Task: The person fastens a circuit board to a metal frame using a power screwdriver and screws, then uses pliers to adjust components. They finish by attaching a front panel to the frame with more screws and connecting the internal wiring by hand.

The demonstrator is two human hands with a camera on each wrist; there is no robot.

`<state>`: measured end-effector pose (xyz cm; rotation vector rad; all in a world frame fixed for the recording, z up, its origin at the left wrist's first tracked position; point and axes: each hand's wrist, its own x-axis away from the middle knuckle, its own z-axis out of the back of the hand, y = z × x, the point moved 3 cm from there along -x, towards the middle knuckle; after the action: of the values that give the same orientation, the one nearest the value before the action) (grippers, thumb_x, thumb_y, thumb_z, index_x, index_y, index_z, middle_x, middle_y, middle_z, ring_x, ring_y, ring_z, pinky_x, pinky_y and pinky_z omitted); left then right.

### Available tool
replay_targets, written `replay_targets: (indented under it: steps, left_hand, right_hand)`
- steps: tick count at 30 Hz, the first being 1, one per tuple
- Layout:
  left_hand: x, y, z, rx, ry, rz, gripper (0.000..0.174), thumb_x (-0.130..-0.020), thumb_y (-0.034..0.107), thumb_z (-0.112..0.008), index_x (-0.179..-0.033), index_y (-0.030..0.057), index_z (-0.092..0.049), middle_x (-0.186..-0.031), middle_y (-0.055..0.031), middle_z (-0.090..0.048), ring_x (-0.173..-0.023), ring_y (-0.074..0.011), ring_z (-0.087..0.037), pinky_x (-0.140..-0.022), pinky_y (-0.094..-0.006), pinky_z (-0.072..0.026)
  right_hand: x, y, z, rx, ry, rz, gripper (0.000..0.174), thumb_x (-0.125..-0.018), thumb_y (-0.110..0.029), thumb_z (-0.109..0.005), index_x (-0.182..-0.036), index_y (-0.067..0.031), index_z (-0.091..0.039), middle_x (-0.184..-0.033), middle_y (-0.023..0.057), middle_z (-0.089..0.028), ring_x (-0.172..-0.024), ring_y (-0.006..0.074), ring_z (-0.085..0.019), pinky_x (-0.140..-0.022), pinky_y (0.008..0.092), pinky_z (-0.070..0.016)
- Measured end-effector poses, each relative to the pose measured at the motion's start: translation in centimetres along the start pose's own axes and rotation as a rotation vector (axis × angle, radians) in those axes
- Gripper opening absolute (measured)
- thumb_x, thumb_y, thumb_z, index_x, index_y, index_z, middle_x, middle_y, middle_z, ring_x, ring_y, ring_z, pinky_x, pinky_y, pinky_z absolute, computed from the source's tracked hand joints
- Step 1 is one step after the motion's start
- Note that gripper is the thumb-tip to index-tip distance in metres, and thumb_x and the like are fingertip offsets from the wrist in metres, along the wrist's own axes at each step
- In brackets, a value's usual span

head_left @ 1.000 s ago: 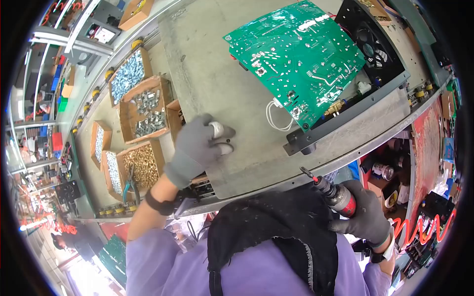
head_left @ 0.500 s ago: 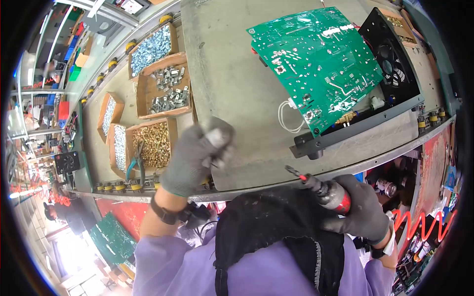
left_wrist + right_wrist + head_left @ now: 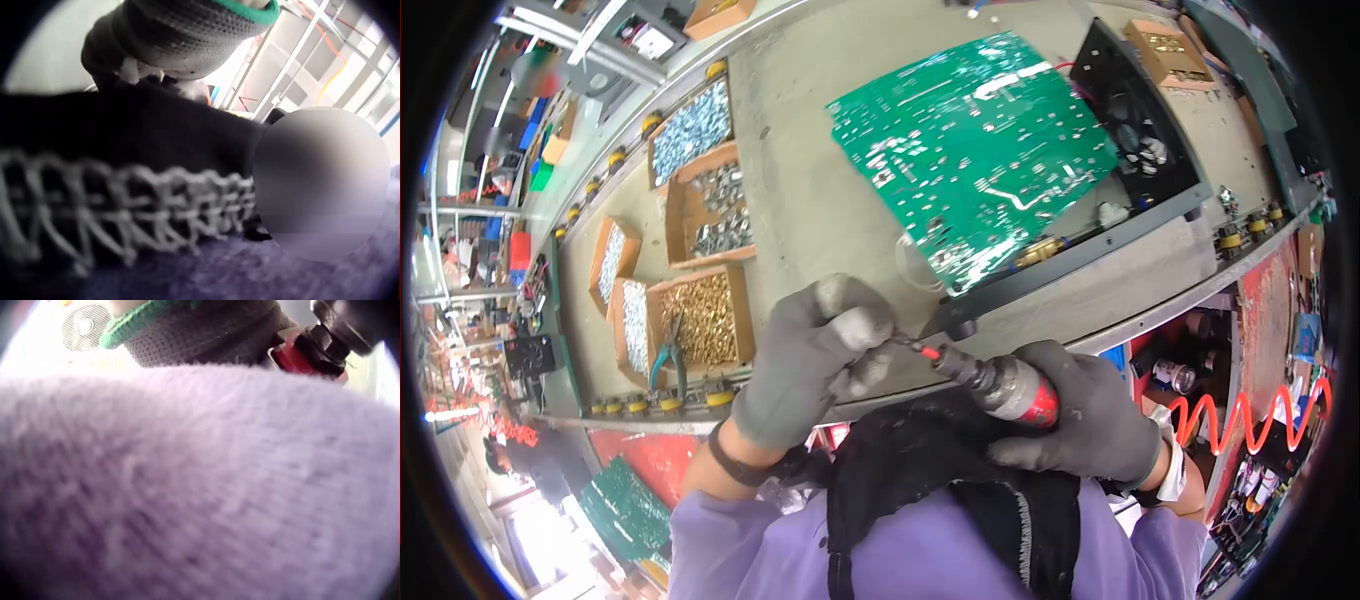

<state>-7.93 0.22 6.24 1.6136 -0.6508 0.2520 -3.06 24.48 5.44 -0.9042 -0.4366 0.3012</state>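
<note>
The gloved right hand [image 3: 1090,415] grips a red and black power driver [image 3: 1010,385], its bit pointing left. At the bit's tip, the gloved left hand [image 3: 815,350] has thumb and fingers pinched together; whatever small piece lies between them is too small to make out. Beyond both hands a green circuit board [image 3: 980,150] lies tilted against a black metal chassis [image 3: 1135,120] with a fan. In the left wrist view the left hand [image 3: 162,44] shows above dark cloth. The right wrist view has the right hand [image 3: 212,331] beside the driver [image 3: 306,353], mostly behind a purple sleeve.
On the left stand cardboard boxes of small metal parts, among them brass-coloured pieces [image 3: 700,315] and silver brackets [image 3: 725,205]. Pliers [image 3: 670,355] rest by the brass parts. Another box [image 3: 1165,55] stands at the back right. A red coiled hose [image 3: 1250,405] hangs at the right.
The right hand has brought the driver leftward, and the left hand has moved right to meet its bit. The head view has shifted somewhat.
</note>
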Motion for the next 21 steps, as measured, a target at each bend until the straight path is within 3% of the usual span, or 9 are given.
replay_targets:
  steps: [5, 8, 11, 13, 14, 17, 19, 21]
  left_hand:
    - [0.4, 4.0, -1.0, -0.121, 0.052, -0.218, 0.027, -0.089, 0.026, -0.065, -0.089, 0.0002, -0.059, -0.069, -0.0049, -0.058, -0.054, -0.0083, -0.052, -0.046, -0.0206, -0.0373]
    - [-0.5, 6.2, -3.1, -0.171, 0.065, -0.389, 0.038, -0.087, 0.036, -0.07, -0.083, 0.0017, -0.055, -0.065, -0.0053, -0.055, -0.045, -0.0085, -0.047, -0.041, -0.0204, -0.0342]
    - [-1.7, 8.5, -5.3, -0.292, 0.023, -0.447, 0.027, -0.085, 0.024, -0.071, -0.085, 0.0005, -0.057, -0.068, -0.0061, -0.056, -0.049, -0.0092, -0.051, -0.044, -0.021, -0.0388]
    - [-2.7, 9.0, -6.8, -0.168, -0.066, -0.304, 0.017, -0.084, 0.013, -0.069, -0.086, -0.0007, -0.058, -0.073, -0.0071, -0.057, -0.053, -0.0101, -0.053, -0.045, -0.0217, -0.0402]
    - [-3.1, 9.3, -7.4, -0.153, -0.146, -0.323, 0.014, -0.083, 0.009, -0.068, -0.088, -0.0014, -0.059, -0.077, -0.008, -0.058, -0.057, -0.0123, -0.054, -0.047, -0.0235, -0.0417]
    - [-4.7, 9.7, -9.5, -0.122, -0.306, -0.277, 0.015, -0.083, 0.008, -0.068, -0.09, -0.0017, -0.059, -0.076, -0.0084, -0.058, -0.057, -0.0141, -0.054, -0.048, -0.0253, -0.0425]
    - [-5.6, 9.7, -11.0, -0.094, -0.335, -0.249, 0.015, -0.083, 0.008, -0.069, -0.09, -0.0017, -0.06, -0.077, -0.0098, -0.059, -0.058, -0.0156, -0.055, -0.049, -0.0269, -0.0432]
    - [-6.7, 9.8, -12.4, -0.026, -0.391, -0.096, 0.015, -0.083, 0.007, -0.068, -0.092, -0.0023, -0.061, -0.078, -0.0114, -0.06, -0.059, -0.0156, -0.056, -0.049, -0.0272, -0.0439]
  right_hand:
    - [-0.3, -1.5, 1.6, 0.052, 0.101, 0.084, 0.074, -0.062, -0.049, -0.085, -0.115, -0.0072, -0.054, -0.081, 0.0165, -0.065, -0.073, 0.0382, -0.064, -0.066, 0.0463, -0.0516]
    - [0.3, -1.7, 3.2, 0.026, 0.161, 0.087, 0.074, -0.062, -0.048, -0.086, -0.116, -0.0066, -0.055, -0.081, 0.0166, -0.066, -0.074, 0.038, -0.066, -0.067, 0.0447, -0.0523]
    - [1.4, -1.3, 4.5, -0.169, 0.129, -0.009, 0.073, -0.062, -0.044, -0.087, -0.116, -0.0063, -0.055, -0.082, 0.0168, -0.067, -0.076, 0.0377, -0.067, -0.068, 0.0424, -0.0532]
    - [2.2, -0.8, 5.2, -0.202, 0.208, -0.028, 0.072, -0.062, -0.04, -0.089, -0.116, -0.0052, -0.056, -0.083, 0.0168, -0.068, -0.077, 0.0368, -0.068, -0.069, 0.04, -0.0536]
    - [2.6, -0.5, 5.5, -0.202, 0.224, -0.028, 0.072, -0.062, -0.04, -0.089, -0.116, -0.0052, -0.056, -0.083, 0.0168, -0.068, -0.077, 0.0368, -0.068, -0.069, 0.04, -0.0536]
    - [3.9, 0.7, 6.3, -0.273, 0.259, -0.066, 0.073, -0.061, -0.038, -0.09, -0.115, -0.0037, -0.056, -0.082, 0.0159, -0.068, -0.076, 0.0353, -0.068, -0.069, 0.0384, -0.0533]
    - [4.7, 1.5, 6.4, -0.533, 0.256, -0.11, 0.072, -0.061, -0.039, -0.089, -0.114, -0.0025, -0.056, -0.083, 0.0148, -0.068, -0.075, 0.0345, -0.068, -0.068, 0.0368, -0.0529]
    - [5.3, 1.9, 6.4, -0.547, 0.291, -0.132, 0.069, -0.061, -0.037, -0.09, -0.112, -0.0028, -0.058, -0.086, 0.0136, -0.068, -0.074, 0.0321, -0.068, -0.067, 0.0361, -0.0529]
